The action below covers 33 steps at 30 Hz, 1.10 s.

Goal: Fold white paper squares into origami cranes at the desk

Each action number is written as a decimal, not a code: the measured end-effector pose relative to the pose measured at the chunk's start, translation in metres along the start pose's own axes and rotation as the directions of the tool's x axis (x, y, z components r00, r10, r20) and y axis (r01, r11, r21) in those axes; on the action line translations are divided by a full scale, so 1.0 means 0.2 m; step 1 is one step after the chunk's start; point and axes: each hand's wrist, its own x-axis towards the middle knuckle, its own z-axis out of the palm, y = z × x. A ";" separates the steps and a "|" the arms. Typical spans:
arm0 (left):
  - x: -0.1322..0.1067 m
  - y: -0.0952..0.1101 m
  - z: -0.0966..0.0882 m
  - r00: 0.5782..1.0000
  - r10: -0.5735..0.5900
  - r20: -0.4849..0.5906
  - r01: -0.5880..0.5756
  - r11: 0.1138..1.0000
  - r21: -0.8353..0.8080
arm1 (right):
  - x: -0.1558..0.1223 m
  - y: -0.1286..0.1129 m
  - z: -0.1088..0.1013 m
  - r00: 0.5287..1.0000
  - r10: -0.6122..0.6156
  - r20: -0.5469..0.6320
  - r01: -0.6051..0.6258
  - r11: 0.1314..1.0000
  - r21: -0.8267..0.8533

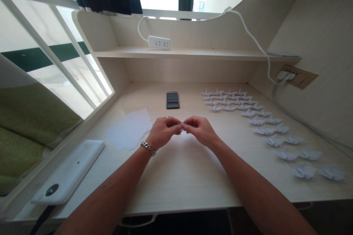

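**Left hand and right hand pinch a small folded white paper piece above the pale wood-grain desk**

The hands are together, fingertips meeting on the paper, which sits between them and is mostly hidden by the fingers. A silver chain bracelet circles the left wrist, and a thin silver ring sits on a finger of the left hand.

Along the desk's left edge, near the left forearm, lies a long white rounded device with a round dark lens. Just left of the hands, a loose stack of square white paper sheets lies fanned out. To the right, many small white origami cranes stand in orderly rows, curving from the far end of the desk toward its near right corner. Beyond the hands lies a flat black smartphone, its surface blurred.

Farther back, a white power strip rests on a cream shelf above the desk. A white cable runs from it, and a plug sits in a brown wall socket at right.
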 end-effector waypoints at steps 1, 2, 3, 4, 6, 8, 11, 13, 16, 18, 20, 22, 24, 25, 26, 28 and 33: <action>0.00 0.01 0.00 1.000 -0.008 0.004 0.008 1.000 -0.007 | 0.00 -0.01 0.00 1.000 -0.012 0.009 0.012 1.000 -0.015; 0.00 0.01 0.00 1.000 -0.016 0.005 0.016 1.000 -0.015 | 0.00 -0.01 -0.01 1.000 -0.012 0.013 0.012 1.000 -0.023; -0.01 0.02 -0.01 1.000 -0.022 0.003 0.022 1.000 -0.022 | 0.00 -0.02 -0.01 1.000 -0.003 0.012 0.003 1.000 -0.031; -0.01 0.02 -0.01 1.000 -0.028 0.001 0.028 0.999 -0.024 | 0.00 -0.03 -0.01 1.000 0.010 0.020 -0.009 0.999 -0.047; -0.01 0.03 -0.02 0.999 -0.035 0.000 0.035 0.999 -0.031 | 0.02 -0.06 -0.01 0.999 0.028 0.042 -0.024 0.995 -0.093; -0.01 0.02 -0.03 0.999 -0.041 -0.003 0.040 0.997 -0.064 | 0.03 -0.07 -0.01 0.998 0.022 0.056 -0.013 0.989 -0.148; -0.02 0.00 -0.05 0.999 -0.048 -0.020 0.045 0.990 -0.133 | 0.05 -0.07 0.01 0.997 0.039 0.069 -0.027 0.987 -0.161; -0.02 -0.02 -0.06 0.998 -0.057 -0.020 0.054 0.989 -0.140 | 0.05 -0.05 0.03 0.995 0.078 0.068 -0.074 0.996 -0.056; -0.03 -0.02 -0.07 0.997 -0.072 -0.005 0.071 0.989 -0.128 | 0.02 -0.02 0.06 0.991 0.118 0.063 -0.126 0.982 0.138; -0.04 -0.02 -0.07 0.998 -0.064 -0.003 0.063 0.988 -0.139 | 0.01 0.00 0.07 0.990 0.127 0.057 -0.136 0.971 0.195; -0.05 -0.01 -0.07 0.999 -0.048 -0.013 0.045 0.989 -0.143 | -0.01 -0.01 0.08 0.988 0.147 0.037 -0.151 0.959 0.238; -0.06 -0.01 -0.06 0.999 -0.025 -0.026 0.022 0.991 -0.131 | -0.02 -0.01 0.07 0.986 0.163 0.019 -0.162 0.949 0.269; -0.07 0.00 -0.05 0.999 -0.001 -0.032 -0.003 0.993 -0.117 | -0.02 -0.02 0.07 0.987 0.157 0.010 -0.154 0.948 0.277; -0.07 0.00 -0.05 1.000 0.010 -0.030 -0.013 0.994 -0.111 | -0.03 -0.03 0.07 0.989 0.146 0.006 -0.142 0.951 0.274; -0.07 0.00 -0.05 0.999 0.018 -0.027 -0.021 0.994 -0.109 | -0.03 -0.03 0.07 0.992 0.129 0.001 -0.125 0.956 0.266; -0.08 0.01 -0.05 0.999 0.023 -0.021 -0.025 0.994 -0.109 | -0.03 -0.04 0.08 0.996 0.092 -0.005 -0.088 0.965 0.246; -0.08 0.01 -0.05 0.998 0.059 -0.033 -0.061 0.997 -0.049 | -0.04 -0.06 0.06 1.000 0.027 -0.006 -0.026 0.984 0.178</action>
